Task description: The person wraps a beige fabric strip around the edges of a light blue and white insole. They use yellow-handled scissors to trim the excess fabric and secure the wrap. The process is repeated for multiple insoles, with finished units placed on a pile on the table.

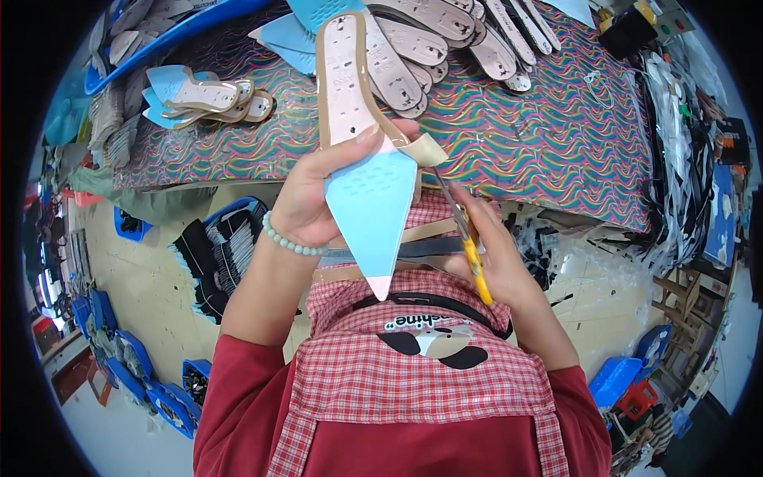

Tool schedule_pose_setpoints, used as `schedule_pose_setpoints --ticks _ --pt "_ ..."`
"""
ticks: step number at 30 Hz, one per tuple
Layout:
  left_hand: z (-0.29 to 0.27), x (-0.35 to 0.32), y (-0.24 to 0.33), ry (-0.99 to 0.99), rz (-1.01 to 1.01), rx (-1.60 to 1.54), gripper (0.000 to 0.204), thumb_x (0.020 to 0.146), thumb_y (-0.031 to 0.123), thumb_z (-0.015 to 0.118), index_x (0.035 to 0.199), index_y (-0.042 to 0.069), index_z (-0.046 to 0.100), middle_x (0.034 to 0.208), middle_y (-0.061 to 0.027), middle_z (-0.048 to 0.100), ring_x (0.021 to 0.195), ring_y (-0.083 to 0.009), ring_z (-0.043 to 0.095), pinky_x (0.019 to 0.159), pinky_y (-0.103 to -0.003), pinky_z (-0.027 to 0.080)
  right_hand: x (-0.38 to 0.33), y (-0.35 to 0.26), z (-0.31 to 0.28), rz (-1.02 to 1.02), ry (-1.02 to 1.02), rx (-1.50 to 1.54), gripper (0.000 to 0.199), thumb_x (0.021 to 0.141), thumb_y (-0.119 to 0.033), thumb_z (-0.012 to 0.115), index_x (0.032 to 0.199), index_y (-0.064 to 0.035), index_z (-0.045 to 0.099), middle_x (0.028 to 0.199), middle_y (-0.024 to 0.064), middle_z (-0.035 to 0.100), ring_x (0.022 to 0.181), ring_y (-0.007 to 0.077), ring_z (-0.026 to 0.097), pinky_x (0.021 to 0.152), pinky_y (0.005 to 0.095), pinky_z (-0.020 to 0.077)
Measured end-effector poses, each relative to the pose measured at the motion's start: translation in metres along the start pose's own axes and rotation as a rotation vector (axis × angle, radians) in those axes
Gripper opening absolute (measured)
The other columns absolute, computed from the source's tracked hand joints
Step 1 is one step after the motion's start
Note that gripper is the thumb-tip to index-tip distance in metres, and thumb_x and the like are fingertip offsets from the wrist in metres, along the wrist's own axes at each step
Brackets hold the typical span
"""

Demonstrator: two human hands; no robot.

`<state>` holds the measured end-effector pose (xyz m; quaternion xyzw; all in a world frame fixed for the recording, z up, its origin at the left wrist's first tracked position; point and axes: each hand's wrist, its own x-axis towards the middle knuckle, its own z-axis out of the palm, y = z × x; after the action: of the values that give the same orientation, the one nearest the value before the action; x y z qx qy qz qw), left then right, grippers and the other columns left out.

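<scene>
My left hand is closed round the middle of a long shoe insole, with its thumb across the top. The insole has a pointed light-blue toe part toward me and a pale pink, dotted heel part pointing away, edged with a tan strip. At its right side a loose tan flap sticks out. My right hand grips scissors with yellow handles. Their blades point up and away, with the tips at the flap; whether they touch it, I cannot tell. Tan and dark strips lie across my lap.
On the wavy-patterned table, a small stack of blue-toed insoles lies at left, and more pale insoles spread at the far side. A blue tray stands far left. Plastic-wrapped dark strips hang at right; blue bins sit on the floor.
</scene>
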<state>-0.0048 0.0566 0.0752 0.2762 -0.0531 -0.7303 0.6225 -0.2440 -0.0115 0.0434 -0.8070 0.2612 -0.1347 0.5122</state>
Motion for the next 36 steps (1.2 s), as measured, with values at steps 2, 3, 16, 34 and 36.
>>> schedule_pose_setpoints --ticks 2,3,16,34,36 --pt "-0.001 -0.004 0.000 0.017 0.003 0.008 0.042 0.094 0.023 0.053 0.127 -0.003 0.048 0.100 -0.0164 0.065 0.083 -0.0212 0.067 0.070 -0.032 0.056 0.011 -0.005 0.005 -0.022 0.034 -0.048 0.095 0.065 -0.030 0.085 0.144 -0.0127 0.035 0.106 0.0113 0.053 0.090 0.0234 0.056 0.076 0.0341 0.0472" --pt "-0.001 -0.006 0.000 0.025 0.003 0.012 0.042 0.094 0.023 0.053 0.126 -0.003 0.048 0.100 -0.0163 0.065 0.084 -0.0213 0.067 0.070 -0.032 0.056 0.015 -0.013 0.003 0.011 0.020 -0.069 0.095 0.064 -0.031 0.085 0.143 -0.0125 0.035 0.104 0.0112 0.053 0.087 0.0233 0.056 0.074 0.0339 0.0476" --pt "0.012 0.006 -0.020 0.036 0.351 0.743 0.030 0.096 0.024 0.051 0.110 -0.001 0.060 0.095 -0.0091 0.067 0.087 -0.0157 0.064 0.076 -0.029 0.052 0.021 0.045 -0.107 -0.119 0.557 -0.953 0.037 0.085 -0.006 0.062 0.121 -0.0023 0.055 0.111 0.0168 0.057 0.097 0.0312 0.059 0.082 0.0383 0.0482" --pt "0.040 0.001 -0.006 -0.205 0.729 0.243 0.068 0.094 0.053 0.043 0.136 -0.001 0.038 0.109 -0.0148 0.056 0.098 -0.0265 0.054 0.087 -0.040 0.045 0.041 -0.004 -0.009 -0.076 0.027 -0.162 0.023 0.093 -0.023 0.054 0.087 -0.0023 0.060 0.070 0.0165 0.056 0.065 0.0317 0.058 0.059 0.0369 0.0445" --pt "0.027 0.000 0.013 -0.308 0.683 0.385 0.060 0.096 0.045 0.046 0.131 -0.003 0.041 0.091 -0.0092 0.053 0.083 -0.0183 0.053 0.076 -0.032 0.045 0.035 -0.005 0.005 -0.059 0.032 -0.150 0.023 0.094 -0.023 0.053 0.087 -0.0026 0.061 0.070 0.0172 0.055 0.066 0.0320 0.059 0.059 0.0372 0.0446"
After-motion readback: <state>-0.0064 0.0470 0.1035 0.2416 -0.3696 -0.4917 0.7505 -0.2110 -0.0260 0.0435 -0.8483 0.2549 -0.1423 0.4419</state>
